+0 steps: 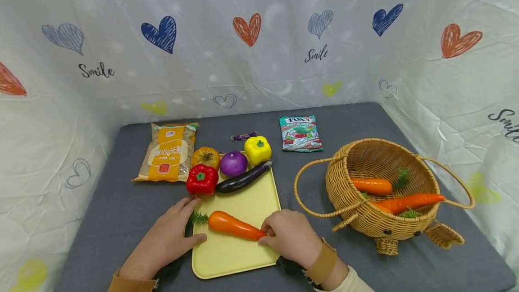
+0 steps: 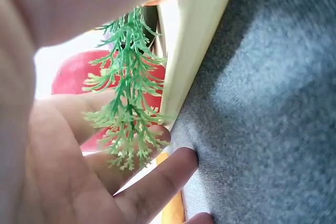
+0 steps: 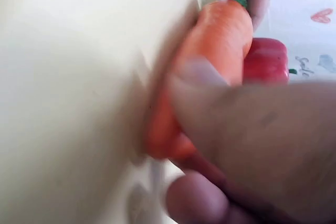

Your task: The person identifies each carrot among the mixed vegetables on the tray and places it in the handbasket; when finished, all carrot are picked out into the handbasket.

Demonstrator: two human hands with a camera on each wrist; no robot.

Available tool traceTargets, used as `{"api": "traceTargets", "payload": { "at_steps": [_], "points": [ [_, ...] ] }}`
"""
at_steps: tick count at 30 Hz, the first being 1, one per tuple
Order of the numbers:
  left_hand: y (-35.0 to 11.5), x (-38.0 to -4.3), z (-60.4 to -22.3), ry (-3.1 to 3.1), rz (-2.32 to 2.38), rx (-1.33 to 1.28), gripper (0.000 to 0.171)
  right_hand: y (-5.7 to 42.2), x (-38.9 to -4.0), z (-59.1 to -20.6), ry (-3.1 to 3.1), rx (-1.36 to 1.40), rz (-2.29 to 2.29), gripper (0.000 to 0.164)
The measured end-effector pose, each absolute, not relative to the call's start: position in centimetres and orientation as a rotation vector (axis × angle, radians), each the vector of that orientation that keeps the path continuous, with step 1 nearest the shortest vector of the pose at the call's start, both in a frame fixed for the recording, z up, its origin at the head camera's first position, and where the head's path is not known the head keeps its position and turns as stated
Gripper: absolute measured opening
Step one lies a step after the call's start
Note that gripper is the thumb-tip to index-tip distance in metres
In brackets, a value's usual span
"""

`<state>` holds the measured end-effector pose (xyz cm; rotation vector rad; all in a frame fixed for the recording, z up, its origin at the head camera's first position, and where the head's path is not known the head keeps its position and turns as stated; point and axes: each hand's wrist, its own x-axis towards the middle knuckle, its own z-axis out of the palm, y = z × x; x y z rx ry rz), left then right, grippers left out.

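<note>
A carrot (image 1: 235, 226) with green leaves lies slantwise over the yellow tray (image 1: 231, 258). My right hand (image 1: 293, 236) pinches its narrow tip between thumb and fingers; the right wrist view shows the thumb across the carrot (image 3: 220, 35). At the tray's left edge is my left hand (image 1: 175, 224), fingers spread and holding nothing. In the left wrist view the leaves (image 2: 128, 87) hang between its thumb and fingers. Behind the carrot, at the tray's far end, are a red bell pepper (image 1: 202, 179), an eggplant (image 1: 244, 178), a purple onion (image 1: 233, 164) and a yellow bell pepper (image 1: 257, 150).
On the right stands a wicker basket (image 1: 336, 184) with two carrots inside and looped handles. An orange pumpkin (image 1: 206, 157) sits beside a yellow food bag (image 1: 168, 152). Farther back lie a purple-wrapped candy (image 1: 244, 136) and a green candy bag (image 1: 301, 134).
</note>
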<state>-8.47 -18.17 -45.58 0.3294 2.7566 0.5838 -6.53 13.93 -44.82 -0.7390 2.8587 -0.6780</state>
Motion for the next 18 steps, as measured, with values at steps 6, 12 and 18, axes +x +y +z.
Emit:
{"api": "traceTargets", "payload": {
  "at_steps": [6,12,18],
  "points": [
    [-18.3,-8.4,-45.5,2.731,0.683,0.232,0.13,13.9,-6.5,-44.5,2.852,-0.564,-0.902,0.011],
    [-18.3,-8.2,-45.3,2.709,0.725,0.145,0.151,14.0,-6.6,-43.6,2.755,-0.367,-1.177,0.013],
    [-18.4,-8.2,-45.4,2.741,0.806,0.098,0.151,14.1,-6.5,-42.9,2.678,-0.284,-1.396,0.015]
  ]
}}
